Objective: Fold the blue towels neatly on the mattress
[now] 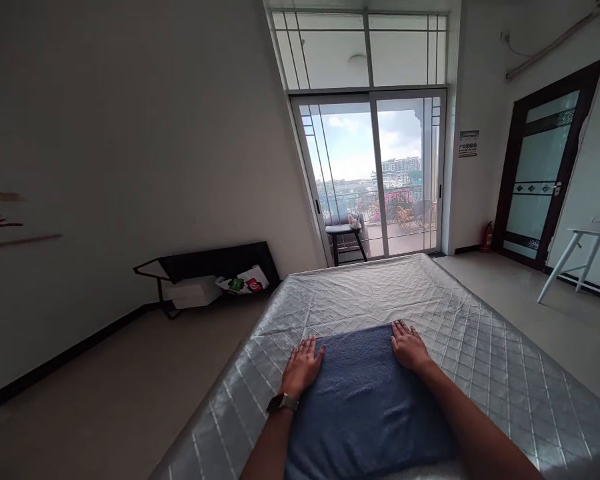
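A blue towel (363, 407) lies spread on the silver-grey quilted cover (500, 360) in front of me. My left hand (303, 365) rests flat near the towel's far left corner, fingers stretched out, with a dark watch (283, 403) on the wrist. At the far right corner my right hand (409, 343) lies flat too, its fingers pointing away from me. Both hands press on the towel's edges without gripping it. Small creases run across the towel's near part, and my right forearm covers some of its right side.
To the left, a low black rack (220, 263) stands by the wall, holding a white box (193, 292) and a printed bag (245, 281). Beyond the bed are a dark stool (344, 230) and sliding glass doors (375, 173). A white table (595, 230) stands at right, near a dark-framed door (545, 167).
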Demonstrator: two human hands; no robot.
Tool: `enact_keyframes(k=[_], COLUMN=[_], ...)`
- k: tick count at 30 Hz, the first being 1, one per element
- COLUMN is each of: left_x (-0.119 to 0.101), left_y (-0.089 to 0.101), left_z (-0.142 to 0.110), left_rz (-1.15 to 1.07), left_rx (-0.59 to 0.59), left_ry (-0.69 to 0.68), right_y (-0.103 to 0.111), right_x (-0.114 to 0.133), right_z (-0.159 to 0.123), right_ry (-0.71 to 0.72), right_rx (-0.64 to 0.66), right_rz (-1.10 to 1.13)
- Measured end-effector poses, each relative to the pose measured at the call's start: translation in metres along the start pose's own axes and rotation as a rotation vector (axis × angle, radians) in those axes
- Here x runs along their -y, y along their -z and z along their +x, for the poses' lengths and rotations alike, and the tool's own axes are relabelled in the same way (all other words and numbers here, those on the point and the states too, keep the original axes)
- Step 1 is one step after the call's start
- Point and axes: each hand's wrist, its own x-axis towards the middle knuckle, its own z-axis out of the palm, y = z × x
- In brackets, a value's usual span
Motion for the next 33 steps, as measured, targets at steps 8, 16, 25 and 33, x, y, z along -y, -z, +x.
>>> enact_keyframes(k=[8, 16, 25, 33], left_x=[-0.001, -0.004, -0.107, -0.054], left_y=[0.001, 0.016, 0.023, 0.019], left_z=[-0.002, -0.002, -0.019, -0.007], left_rz=[-0.005, 0.009, -0.148, -0.13], left_rx=[-0.005, -0.058, -0.052, 0.031], left_ry=[0.047, 0.065, -0.338, -0.074], right_y=[0.012, 0.01, 0.012, 0.012], right_x=[0.004, 0.0, 0.001, 0.0], right_z=[0.002, 0.0, -0.004, -0.004], right_ry=[0.004, -0.003, -0.023, -0.012], right_rx=[0.054, 0.056, 0.052, 0.047], right_rz=[-0.023, -0.022, -0.033, -0.067])
